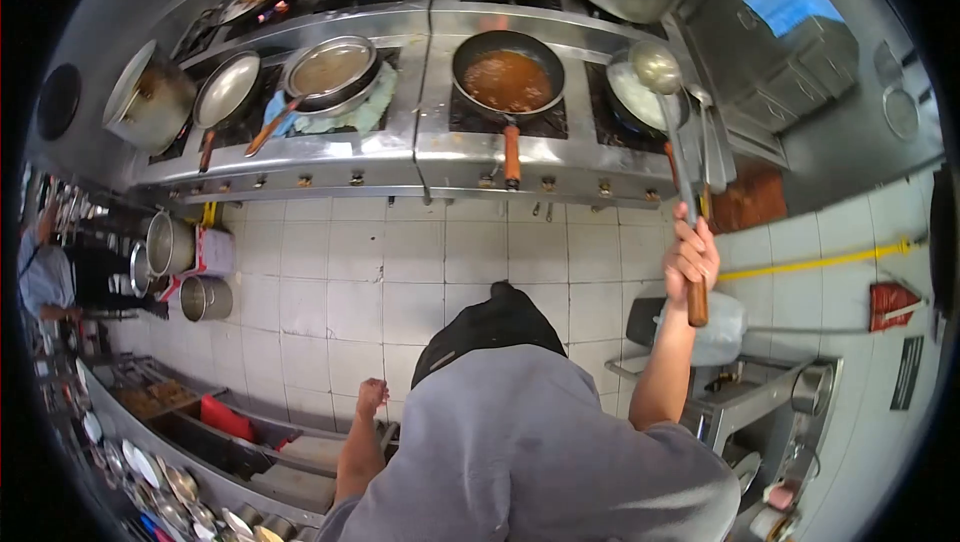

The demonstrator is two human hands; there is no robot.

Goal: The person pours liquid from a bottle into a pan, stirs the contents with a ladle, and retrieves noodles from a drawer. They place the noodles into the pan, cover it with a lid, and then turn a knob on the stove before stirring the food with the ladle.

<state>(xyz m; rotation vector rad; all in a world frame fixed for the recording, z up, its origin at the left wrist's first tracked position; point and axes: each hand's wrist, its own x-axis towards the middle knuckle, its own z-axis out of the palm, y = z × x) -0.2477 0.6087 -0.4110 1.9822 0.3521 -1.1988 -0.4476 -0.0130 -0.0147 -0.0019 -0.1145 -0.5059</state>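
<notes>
Probably the likeliest trouble was a spill or a knock at the upper right of the frame, where your right hand [690, 260] was closed around the wooden grip of a long metal ladle [678, 152]. A twist of the wrist could have tipped the ladle's bowl and dripped any liquid in it onto the stove [430, 157]; a low sideways swing to the left could have struck the frying pan [485, 42] at upper centre and splashed its orange-brown sauce [510, 80]. That pan's wooden handle [512, 150] jutted past the stove's front edge, so brushing against it could also have turned the pan. Your left hand [372, 397], low and left of centre, hung over the floor tiles with nothing visible in it; how far its fingers were curled could not be told. The ladle had a round, shiny bowl at the top, a straight silver-grey shaft and a brown wooden end poking out below your fist. It slanted slightly, and its bowl overlapped a dark pan [617, 116] with a pale inside; whether the two touched could not be told from above, nor could what the bowl held.
</notes>
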